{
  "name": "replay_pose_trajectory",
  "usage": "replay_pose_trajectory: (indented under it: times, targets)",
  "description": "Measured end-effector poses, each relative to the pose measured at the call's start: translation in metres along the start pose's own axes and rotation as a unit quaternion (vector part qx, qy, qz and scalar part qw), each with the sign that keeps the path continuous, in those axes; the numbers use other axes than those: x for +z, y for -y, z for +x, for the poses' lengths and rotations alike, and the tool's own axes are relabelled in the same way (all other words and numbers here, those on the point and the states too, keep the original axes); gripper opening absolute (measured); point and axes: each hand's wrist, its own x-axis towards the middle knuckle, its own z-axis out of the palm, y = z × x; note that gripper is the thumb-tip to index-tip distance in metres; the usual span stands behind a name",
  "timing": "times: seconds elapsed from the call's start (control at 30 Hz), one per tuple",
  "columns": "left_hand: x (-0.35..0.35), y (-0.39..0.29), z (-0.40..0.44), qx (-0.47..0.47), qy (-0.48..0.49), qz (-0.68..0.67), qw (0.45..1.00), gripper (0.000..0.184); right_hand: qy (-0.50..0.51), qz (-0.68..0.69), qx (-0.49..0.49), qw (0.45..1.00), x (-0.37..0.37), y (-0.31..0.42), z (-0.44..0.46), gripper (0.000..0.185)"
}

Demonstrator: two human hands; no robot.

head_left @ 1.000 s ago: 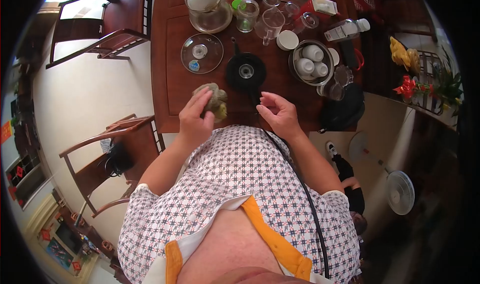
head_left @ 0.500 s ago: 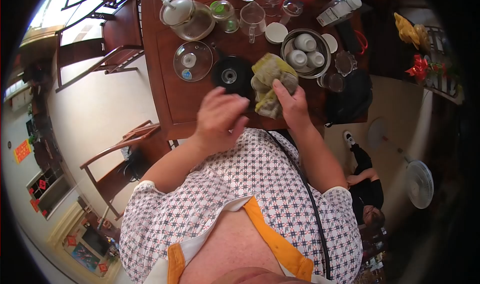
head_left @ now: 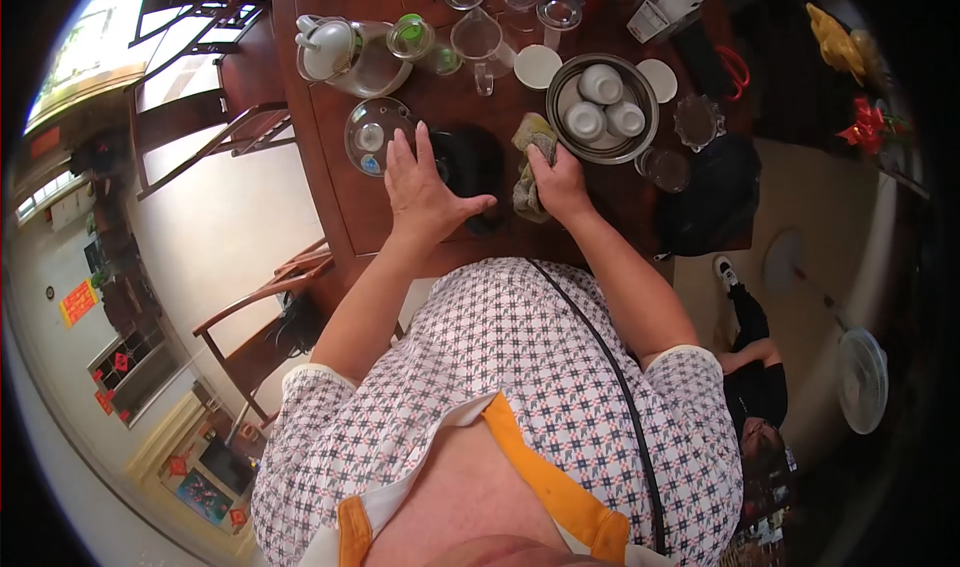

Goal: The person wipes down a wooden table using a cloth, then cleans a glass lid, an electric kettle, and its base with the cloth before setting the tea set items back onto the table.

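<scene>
My left hand (head_left: pixel 421 192) is spread open over the table, beside the round black base (head_left: pixel 472 162), and hides part of it. Its fingertips overlap the lower edge of a glass lid (head_left: pixel 375 132). In my right hand (head_left: pixel 562 182) is a crumpled yellow-grey cloth (head_left: pixel 533 157), pinched between thumb and fingers just right of the base. A metal bowl (head_left: pixel 652 117) holding several white cups (head_left: pixel 600 84) stands beyond my right hand.
Across the table's (head_left: pixel 325 182) far side stand a glass teapot (head_left: pixel 375 62), a glass pitcher (head_left: pixel 477 37), jars, and a bottle (head_left: pixel 672 5). A black bag (head_left: pixel 710 192) lies at the right edge. A person (head_left: pixel 757 377) and a fan (head_left: pixel 862 380) are on the right.
The cloth passed from beside my left hand into my right hand. My left hand has moved forward and spread its fingers near the black base. The view has shifted.
</scene>
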Motion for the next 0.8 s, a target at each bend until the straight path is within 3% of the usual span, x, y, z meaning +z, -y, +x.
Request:
replay_pose_trajectory:
  times: [0.07,0.1,0.2,0.37,0.43,0.5,0.6,0.67,0.73,0.8]
  targets:
    - [0.011,0.000,0.002,-0.012,-0.010,-0.014,1.000,0.128,0.043,-0.004,-0.003,0.999,-0.006,0.009,-0.001,0.032]
    - [0.016,0.004,0.002,-0.011,-0.017,-0.027,0.999,0.127,0.038,0.009,-0.062,0.997,0.000,0.011,-0.001,0.035]
    - [0.021,0.015,0.000,0.000,-0.028,-0.052,0.998,0.124,0.061,0.049,-0.100,0.992,0.015,0.035,0.000,0.038]
    - [0.017,0.025,-0.010,0.036,-0.048,-0.096,0.994,0.117,0.108,-0.163,-0.366,0.910,0.045,0.058,0.017,0.046]
    - [0.011,0.031,-0.015,0.033,-0.053,-0.109,0.992,0.114,0.235,-0.050,-0.233,0.942,0.051,0.053,0.031,0.047]
    - [0.002,0.032,-0.025,0.025,-0.061,-0.111,0.992,0.111,0.342,0.107,-0.051,0.932,0.065,0.031,0.048,0.048]
    - [-0.011,0.042,-0.036,0.018,-0.067,-0.166,0.984,0.110,0.344,-0.025,0.040,0.938,0.065,0.014,0.062,0.051]
    - [-0.020,0.050,-0.039,0.005,-0.084,-0.167,0.982,0.107,0.384,0.164,0.171,0.893,0.073,-0.005,0.069,0.053]
    - [-0.030,0.053,-0.042,-0.018,-0.088,-0.190,0.978,0.107,0.383,0.373,0.311,0.786,0.067,-0.001,0.067,0.054]
    - [-0.034,0.065,-0.042,-0.048,-0.091,-0.238,0.966,0.103,0.395,0.491,0.323,0.706,0.063,0.006,0.055,0.057]
